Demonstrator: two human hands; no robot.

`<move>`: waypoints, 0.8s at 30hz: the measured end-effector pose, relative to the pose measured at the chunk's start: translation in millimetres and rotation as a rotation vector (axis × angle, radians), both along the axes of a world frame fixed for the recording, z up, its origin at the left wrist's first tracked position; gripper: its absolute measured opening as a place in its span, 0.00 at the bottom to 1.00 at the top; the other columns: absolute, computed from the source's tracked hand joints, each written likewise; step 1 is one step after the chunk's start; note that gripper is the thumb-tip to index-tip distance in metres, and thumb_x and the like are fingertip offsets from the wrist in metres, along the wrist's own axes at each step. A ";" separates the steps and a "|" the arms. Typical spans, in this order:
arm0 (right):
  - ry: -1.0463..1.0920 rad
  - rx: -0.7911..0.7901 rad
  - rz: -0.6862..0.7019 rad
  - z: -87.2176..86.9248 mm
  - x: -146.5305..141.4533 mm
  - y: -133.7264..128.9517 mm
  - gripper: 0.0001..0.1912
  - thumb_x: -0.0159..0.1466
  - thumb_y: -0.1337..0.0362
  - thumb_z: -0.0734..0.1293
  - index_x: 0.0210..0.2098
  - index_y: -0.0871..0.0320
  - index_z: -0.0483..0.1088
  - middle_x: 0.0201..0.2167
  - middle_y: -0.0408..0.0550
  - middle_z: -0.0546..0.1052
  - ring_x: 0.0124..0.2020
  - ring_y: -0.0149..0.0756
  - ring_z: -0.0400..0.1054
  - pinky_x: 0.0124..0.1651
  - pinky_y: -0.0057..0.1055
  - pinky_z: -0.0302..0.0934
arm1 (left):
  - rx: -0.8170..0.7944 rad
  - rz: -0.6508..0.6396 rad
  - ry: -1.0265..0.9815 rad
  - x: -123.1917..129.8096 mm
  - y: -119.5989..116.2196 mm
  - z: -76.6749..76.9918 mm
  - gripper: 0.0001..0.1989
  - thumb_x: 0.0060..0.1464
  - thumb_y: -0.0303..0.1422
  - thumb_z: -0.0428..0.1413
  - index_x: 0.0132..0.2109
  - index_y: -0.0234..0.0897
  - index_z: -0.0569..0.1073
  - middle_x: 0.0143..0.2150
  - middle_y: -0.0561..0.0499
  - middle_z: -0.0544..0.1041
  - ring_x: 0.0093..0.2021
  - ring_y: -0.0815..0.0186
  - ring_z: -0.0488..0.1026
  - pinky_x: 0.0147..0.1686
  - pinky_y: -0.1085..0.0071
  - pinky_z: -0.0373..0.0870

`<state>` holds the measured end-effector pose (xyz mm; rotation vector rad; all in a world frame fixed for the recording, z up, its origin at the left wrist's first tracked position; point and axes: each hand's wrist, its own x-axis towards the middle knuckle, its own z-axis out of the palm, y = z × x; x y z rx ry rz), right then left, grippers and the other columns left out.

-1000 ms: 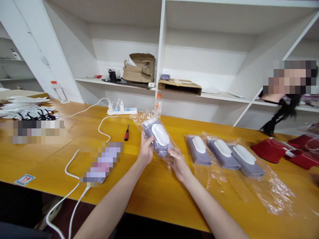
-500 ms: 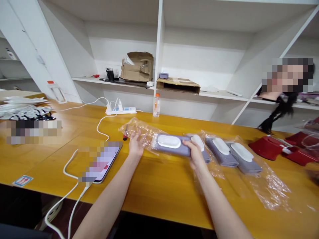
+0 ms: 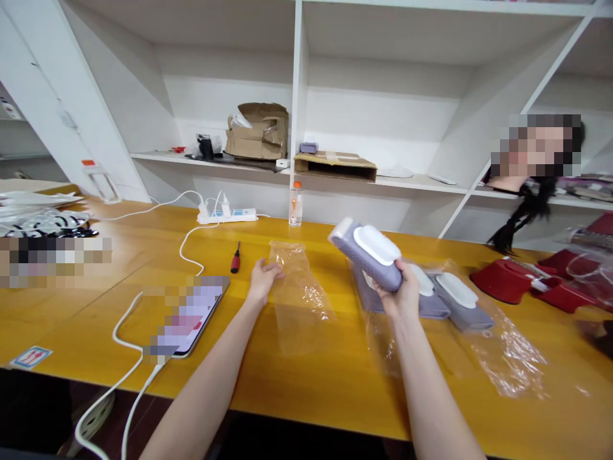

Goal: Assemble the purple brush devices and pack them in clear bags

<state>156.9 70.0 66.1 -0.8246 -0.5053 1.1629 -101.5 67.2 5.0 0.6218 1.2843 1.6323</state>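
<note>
Right hand (image 3: 397,292) clamped around the middle of a purple wipes pack (image 3: 371,259), which is out of its wrapping, lifted and tilted at one o'clock, white lid (image 3: 377,245) uppermost. Left hand (image 3: 262,281) open and well apart, resting on the edge of a clear plastic bag (image 3: 299,300) lying on the wooden table (image 3: 335,402) at twelve o'clock. Assessed as sound: a grip across the pack's body leaves the lid unpressed, and a flat palm stops the bag sliding. Obstructions: two bagged packs (image 3: 460,303) directly below the raised pack; a screwdriver (image 3: 235,257) just beyond the left hand at eleven o'clock. Also noted: a blurred tablet (image 3: 201,313) with white cable (image 3: 127,338) at ten o'clock, a power strip (image 3: 227,217) at twelve, and red trays (image 3: 502,281) at two.
</note>
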 end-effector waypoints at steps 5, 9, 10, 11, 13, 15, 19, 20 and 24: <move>0.035 -0.116 0.012 -3.0 -13.5 -2.2 0.13 0.45 0.65 0.68 0.32 0.57 0.68 0.24 0.37 0.73 0.23 0.28 0.65 0.22 0.23 0.61 | 0.247 0.097 0.564 14.2 -11.9 7.3 0.24 0.42 0.32 0.59 0.49 0.46 0.68 0.58 0.47 0.63 0.61 0.56 0.52 0.59 0.63 0.44; -0.004 -0.124 0.036 -6.5 -16.1 -2.7 0.14 0.46 0.63 0.68 0.33 0.57 0.68 0.25 0.39 0.74 0.24 0.29 0.66 0.23 0.23 0.61 | 0.172 -0.225 0.846 34.6 -18.0 -5.7 0.09 0.36 0.36 0.61 0.29 0.41 0.74 0.39 0.41 0.75 0.53 0.43 0.62 0.55 0.47 0.44; -0.008 -0.124 0.041 -7.8 -15.9 -2.3 0.14 0.46 0.63 0.68 0.33 0.57 0.69 0.25 0.39 0.75 0.24 0.29 0.66 0.23 0.23 0.61 | 0.153 -0.219 0.854 36.7 -17.3 -10.4 0.11 0.33 0.36 0.62 0.29 0.41 0.74 0.41 0.40 0.75 0.55 0.40 0.59 0.55 0.44 0.39; -0.008 -0.125 0.046 -9.1 -15.8 -1.9 0.14 0.46 0.63 0.68 0.33 0.56 0.69 0.25 0.39 0.75 0.24 0.29 0.66 0.23 0.24 0.61 | 0.135 -0.209 0.858 36.8 -15.7 -14.7 0.13 0.31 0.36 0.63 0.30 0.41 0.74 0.44 0.39 0.74 0.57 0.38 0.55 0.54 0.42 0.33; -0.006 -0.129 0.053 -11.7 -16.1 -0.7 0.14 0.46 0.63 0.69 0.33 0.56 0.69 0.24 0.38 0.74 0.24 0.29 0.66 0.23 0.23 0.61 | 0.085 -0.187 0.868 32.4 -10.6 -21.1 0.18 0.31 0.37 0.63 0.35 0.40 0.73 0.52 0.36 0.69 0.61 0.38 0.46 0.53 0.41 0.25; -0.015 -0.127 0.070 -14.0 -17.6 0.5 0.15 0.46 0.63 0.69 0.34 0.55 0.69 0.25 0.37 0.74 0.24 0.28 0.66 0.23 0.23 0.61 | 0.027 -0.168 0.884 25.6 -5.6 -23.9 0.22 0.34 0.40 0.61 0.40 0.39 0.72 0.58 0.34 0.62 0.63 0.40 0.40 0.53 0.42 0.22; -0.047 -0.135 0.110 -16.8 -22.1 1.0 0.15 0.45 0.64 0.70 0.34 0.54 0.69 0.25 0.36 0.74 0.24 0.28 0.66 0.24 0.24 0.61 | 0.065 -0.098 0.905 23.2 -3.5 -23.6 0.24 0.39 0.41 0.59 0.46 0.39 0.68 0.63 0.34 0.54 0.64 0.47 0.37 0.54 0.45 0.22; -0.053 -0.139 0.117 -17.2 -23.1 0.8 0.15 0.45 0.63 0.70 0.34 0.55 0.69 0.25 0.36 0.74 0.24 0.28 0.66 0.24 0.24 0.61 | 0.086 -0.083 0.906 25.4 -4.6 -23.5 0.24 0.39 0.41 0.58 0.46 0.39 0.68 0.63 0.34 0.54 0.65 0.48 0.37 0.55 0.46 0.22; -0.100 -0.162 0.161 -18.4 -25.5 -0.7 0.15 0.46 0.62 0.70 0.34 0.54 0.69 0.24 0.36 0.74 0.24 0.28 0.66 0.25 0.24 0.61 | 0.065 -0.096 0.883 33.9 -10.3 -23.9 0.17 0.36 0.37 0.60 0.37 0.38 0.71 0.57 0.35 0.63 0.64 0.43 0.39 0.55 0.46 0.22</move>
